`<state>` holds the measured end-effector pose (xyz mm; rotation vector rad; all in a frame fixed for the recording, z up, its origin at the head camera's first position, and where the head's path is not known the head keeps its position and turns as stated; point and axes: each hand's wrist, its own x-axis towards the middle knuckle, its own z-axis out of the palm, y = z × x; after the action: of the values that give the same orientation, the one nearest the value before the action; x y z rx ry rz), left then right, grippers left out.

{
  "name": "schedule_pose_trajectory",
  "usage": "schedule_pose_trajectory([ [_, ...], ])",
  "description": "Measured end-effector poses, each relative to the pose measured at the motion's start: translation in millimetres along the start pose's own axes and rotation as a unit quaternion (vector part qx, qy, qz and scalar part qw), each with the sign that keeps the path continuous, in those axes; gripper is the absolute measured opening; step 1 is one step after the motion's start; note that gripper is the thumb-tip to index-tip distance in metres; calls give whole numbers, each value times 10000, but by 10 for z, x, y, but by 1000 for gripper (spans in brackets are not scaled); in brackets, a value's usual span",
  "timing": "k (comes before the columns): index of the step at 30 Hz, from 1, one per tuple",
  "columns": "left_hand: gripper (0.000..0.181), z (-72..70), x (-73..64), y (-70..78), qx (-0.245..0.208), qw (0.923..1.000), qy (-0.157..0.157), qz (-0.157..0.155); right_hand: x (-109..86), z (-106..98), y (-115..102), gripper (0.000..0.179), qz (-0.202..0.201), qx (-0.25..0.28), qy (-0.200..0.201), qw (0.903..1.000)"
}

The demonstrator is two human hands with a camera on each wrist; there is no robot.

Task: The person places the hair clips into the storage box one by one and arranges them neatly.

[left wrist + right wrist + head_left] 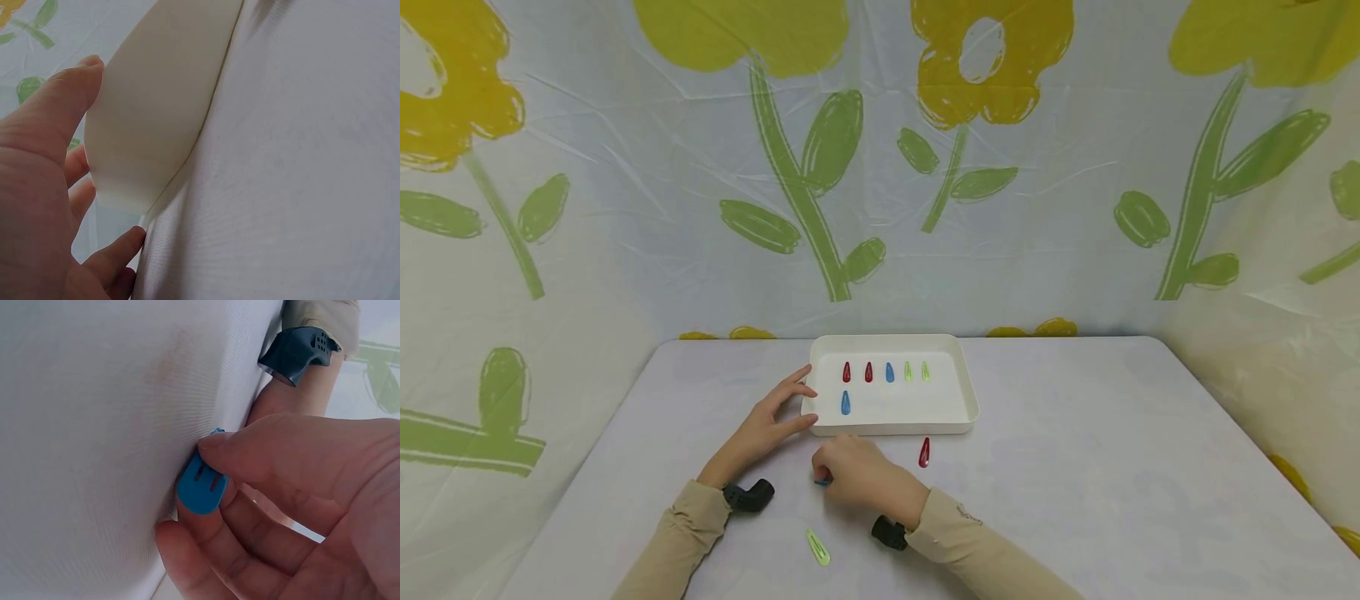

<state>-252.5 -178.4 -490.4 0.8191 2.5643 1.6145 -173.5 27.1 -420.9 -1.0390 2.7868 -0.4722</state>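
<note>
A white tray [951, 427] stands at the back of the table, holding snap hair clips. Its back row has two red clips, a blue one and two light green ones; a single blue hair clip [846, 403] lies in front at the left. My left hand [767, 427] rests at the tray's left end, fingers spread, thumb touching the rim in the left wrist view. Just in front of the tray, my right hand [861, 477] pinches another blue hair clip [201, 490] between thumb and fingers, close to the tabletop. The head view mostly hides that clip.
On the table, a red hair clip [924, 452] lies in front of the tray, right of my right hand. A light green hair clip [817, 547] lies nearer me, between the forearms. A flower-patterned cloth [880, 275] hangs behind the table.
</note>
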Motion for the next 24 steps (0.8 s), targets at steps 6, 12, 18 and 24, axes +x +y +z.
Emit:
schedule_pose_trajectory([
  [6, 36, 0, -4, 15, 14, 10000, -13, -44, 6, 13, 31, 16, -26, 122, -38, 9999],
  [12, 38, 5, -2, 29, 35, 10000, -31, -44, 12, 9, 71, 17, -232, 379, -160, 9989],
  [18, 38, 5, 4, 33, 27, 10000, -38, 65, 11, -23, 87, 17, -345, 529, -293, 9976],
  [24, 35, 1, 5, 34, 10, 9998, -42, 199, 6, -77, 94, 18, -344, 669, -373, 9965],
])
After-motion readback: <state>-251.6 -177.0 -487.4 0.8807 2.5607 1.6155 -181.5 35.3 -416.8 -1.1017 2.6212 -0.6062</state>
